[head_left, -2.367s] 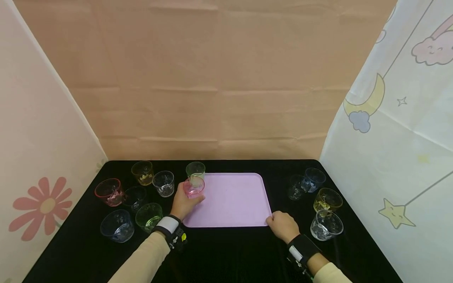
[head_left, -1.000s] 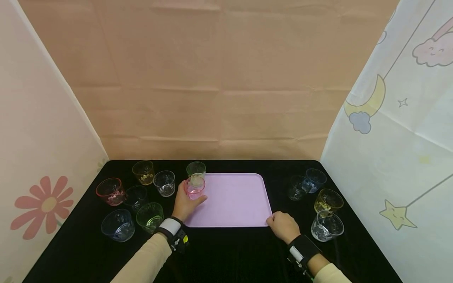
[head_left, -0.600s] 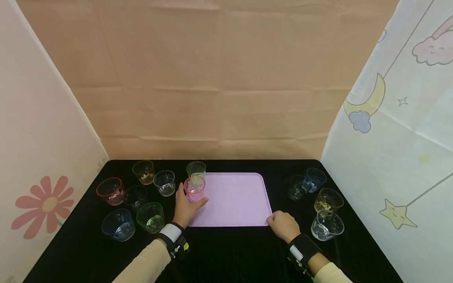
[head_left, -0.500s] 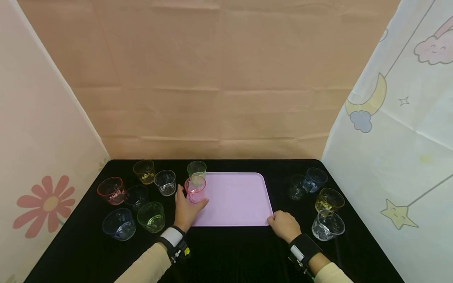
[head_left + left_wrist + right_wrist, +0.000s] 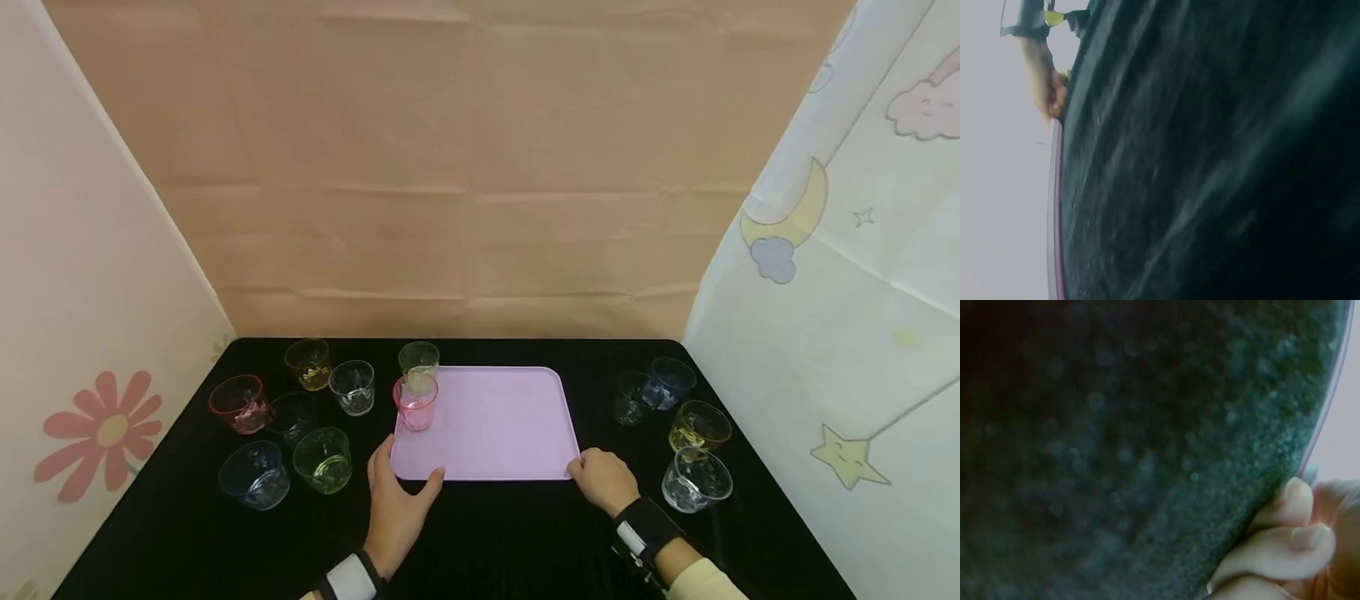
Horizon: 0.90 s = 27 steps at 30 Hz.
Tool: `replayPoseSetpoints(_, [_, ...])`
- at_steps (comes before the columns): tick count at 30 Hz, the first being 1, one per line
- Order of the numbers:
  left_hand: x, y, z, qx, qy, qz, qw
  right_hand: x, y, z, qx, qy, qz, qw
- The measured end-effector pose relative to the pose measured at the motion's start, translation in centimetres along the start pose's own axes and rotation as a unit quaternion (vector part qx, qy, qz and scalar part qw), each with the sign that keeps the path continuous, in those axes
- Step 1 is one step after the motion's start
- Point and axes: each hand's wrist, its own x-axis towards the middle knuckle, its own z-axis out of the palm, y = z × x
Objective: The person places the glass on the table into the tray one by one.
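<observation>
A pink-tinted glass (image 5: 416, 408) stands on the left side of the lilac tray (image 5: 498, 425). Behind it, at the tray's far left corner, is a pale green glass (image 5: 418, 355). My left hand (image 5: 397, 510) is just in front of the tray's near left corner, thumb and fingers spread, holding nothing. At the near right corner my right hand (image 5: 606, 482) grips the tray's edge. The right wrist view shows its curled fingers (image 5: 1279, 550) at the tray rim (image 5: 1334, 387). In the left wrist view, the right hand (image 5: 1050, 84) appears small and blurred.
Several glasses stand on the black table left of the tray, among them a red one (image 5: 240, 406), a blue one (image 5: 255, 477) and a green one (image 5: 324, 462). More stand at the right, including a yellow one (image 5: 699, 427) and a clear one (image 5: 695, 479).
My left hand has let go of the pink glass and drawn back toward me, off the tray. The glass stays on the tray's left side. My right hand keeps its grip on the corner.
</observation>
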Motion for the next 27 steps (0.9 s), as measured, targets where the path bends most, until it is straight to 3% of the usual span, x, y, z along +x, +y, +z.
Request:
replayPoseSetpoints(5, [-1.4, -0.2, -1.2, 0.001, 0.038, -0.039, 0.9985, -0.1, 0.4, 0.0, 0.0, -0.002, -0.002, 1.0])
replayPoseSetpoints(14, [-3.1, -1.2, -2.3, 0.004, 0.141, -0.042, 0.9891, -0.1, 0.9, 0.0, 0.001, -0.003, 0.002, 1.0])
replayPoseSetpoints(21, [-2.4, -2.3, -3.6, 0.009, 0.236, -0.04, 0.9709, 0.0, 0.8, 0.0, 0.004, -0.001, -0.002, 1.0])
replayPoseSetpoints(27, [-1.8, -3.5, -4.7, -0.002, 0.239, -0.07, 0.9685, 0.0, 0.6, 0.0, 0.006, 0.001, -0.01, 1.0])
